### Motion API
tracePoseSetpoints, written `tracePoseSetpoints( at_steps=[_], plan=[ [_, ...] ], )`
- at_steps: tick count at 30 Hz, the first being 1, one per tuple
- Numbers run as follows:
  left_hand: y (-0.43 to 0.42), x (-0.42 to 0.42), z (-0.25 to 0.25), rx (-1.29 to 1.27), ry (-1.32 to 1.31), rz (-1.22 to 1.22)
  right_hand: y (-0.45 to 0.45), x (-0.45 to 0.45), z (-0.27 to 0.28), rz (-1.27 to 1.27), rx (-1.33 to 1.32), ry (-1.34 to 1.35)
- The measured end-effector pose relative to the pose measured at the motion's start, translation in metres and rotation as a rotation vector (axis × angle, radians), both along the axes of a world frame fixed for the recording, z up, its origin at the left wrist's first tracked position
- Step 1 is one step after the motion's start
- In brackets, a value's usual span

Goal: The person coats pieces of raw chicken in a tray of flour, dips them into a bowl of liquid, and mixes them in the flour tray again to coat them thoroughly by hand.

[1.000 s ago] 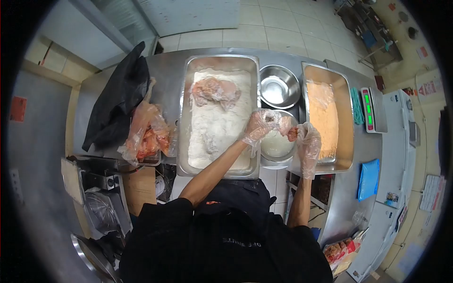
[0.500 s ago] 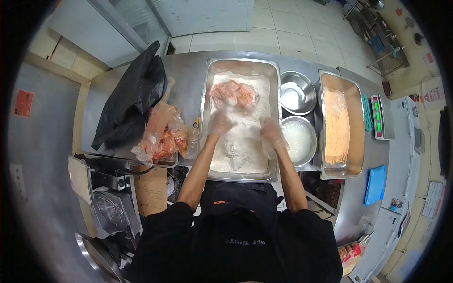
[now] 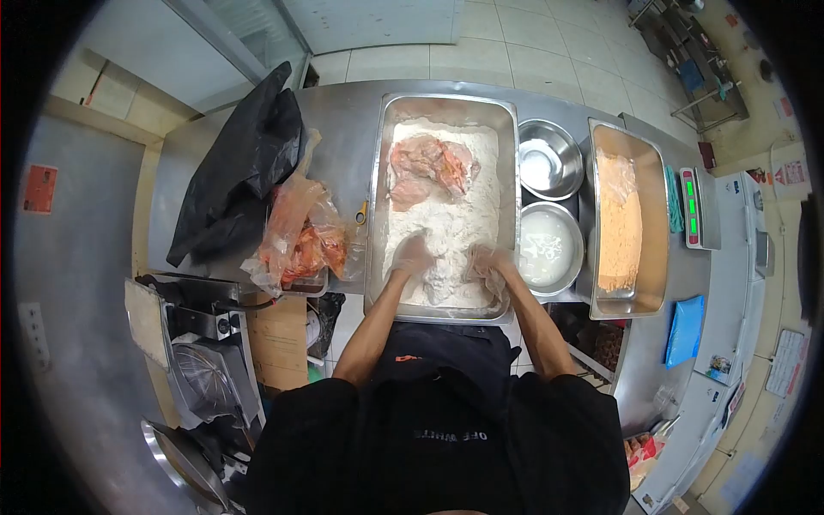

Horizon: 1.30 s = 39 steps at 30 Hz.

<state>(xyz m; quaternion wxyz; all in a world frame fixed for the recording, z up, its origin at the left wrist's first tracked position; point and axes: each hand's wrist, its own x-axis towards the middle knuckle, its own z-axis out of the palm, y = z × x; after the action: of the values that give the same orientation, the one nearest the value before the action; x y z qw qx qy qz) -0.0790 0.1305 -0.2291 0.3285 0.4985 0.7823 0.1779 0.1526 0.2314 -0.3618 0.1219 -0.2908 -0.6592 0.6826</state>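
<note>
A deep steel tray [image 3: 374, 215] holds white flour [image 3: 485, 189] in front of me. Raw meat pieces [image 3: 429, 165], pinkish and partly dusted, rest on the flour in the far half. My left hand [image 3: 412, 256], in a clear plastic glove, is at the flour in the near left part. Opposite it, my right hand [image 3: 489, 261], gloved too, touches the flour near the right wall. Between both hands lies a lumpy floury mound [image 3: 445, 257]; whatever is inside it is hidden. Motion blur and flour obscure the fingers of both hands.
Right of the tray stand a steel bowl [image 3: 549, 159], a bowl of whitish liquid [image 3: 549, 249], a pan of orange powder [image 3: 620, 232] and a scale [image 3: 689, 206]. At left lie a plastic bag of reddish meat [image 3: 313, 245], a black bag [image 3: 245, 172] and yellow-handled scissors [image 3: 361, 212].
Both hands have come down into the near part of the flour, and my right hand has moved inward. The mound between them looks larger. The view has shifted slightly.
</note>
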Motion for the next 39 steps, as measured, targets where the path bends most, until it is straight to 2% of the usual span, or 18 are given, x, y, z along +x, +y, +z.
tracePoseSetpoints(
  at_steps=[4,6,7,10,12,16,18,20,22,23,25,27,29,30,33,34,37,39],
  plan=[
    [0.006,0.008,-0.009,0.291,0.277,0.059,0.019,-0.024,0.074,0.304,0.676,-0.53],
    [0.005,0.011,0.043,0.213,0.331,0.032,0.006,-0.011,0.088,0.092,0.987,-0.436],
    [0.002,0.008,0.027,0.277,0.328,0.023,-0.003,-0.006,0.095,-0.018,1.136,-0.385],
    [-0.004,-0.004,0.007,0.418,0.192,0.091,-0.014,-0.009,0.133,-0.09,1.023,-0.442],
    [-0.005,-0.005,0.043,0.444,-0.074,0.255,-0.02,-0.003,0.172,-0.136,0.994,-0.327],
    [-0.001,-0.013,0.064,0.29,0.075,0.251,-0.012,-0.008,0.287,-0.213,0.657,-0.198],
    [0.004,-0.012,0.068,0.161,0.099,0.308,-0.003,-0.006,0.245,-0.206,1.183,-0.248],
    [0.022,0.008,0.103,0.235,0.054,0.32,-0.003,-0.017,0.201,-0.31,1.129,-0.159],
    [0.039,0.027,0.082,0.453,0.191,0.315,-0.009,-0.053,0.175,-0.493,0.485,0.059],
    [0.04,0.026,0.09,0.421,0.133,0.321,-0.006,-0.06,0.158,-0.479,0.594,0.007],
    [0.044,0.019,0.115,0.364,0.02,0.334,0.007,-0.073,0.17,-0.44,0.784,-0.136],
    [0.047,0.003,0.096,0.598,-0.165,0.344,0.025,-0.081,0.196,-0.389,0.948,-0.316],
    [0.051,0.001,0.094,0.599,-0.225,0.322,0.022,-0.097,0.204,-0.44,0.912,-0.287],
    [0.049,0.003,0.102,0.598,-0.237,0.331,0.011,-0.108,0.235,-0.521,1.03,-0.002],
    [0.05,0.004,0.151,0.629,-0.267,0.352,0.023,-0.094,0.24,-0.522,0.842,-0.201],
    [0.047,-0.007,0.145,0.427,-0.258,0.423,0.022,-0.092,0.234,-0.561,0.801,-0.266],
    [0.055,0.008,0.143,0.404,0.312,0.33,0.008,-0.106,0.23,-0.453,1.171,-0.059],
    [0.053,-0.002,0.153,0.487,0.043,0.315,0.017,-0.11,0.227,-0.559,1.02,-0.175]
  ],
)
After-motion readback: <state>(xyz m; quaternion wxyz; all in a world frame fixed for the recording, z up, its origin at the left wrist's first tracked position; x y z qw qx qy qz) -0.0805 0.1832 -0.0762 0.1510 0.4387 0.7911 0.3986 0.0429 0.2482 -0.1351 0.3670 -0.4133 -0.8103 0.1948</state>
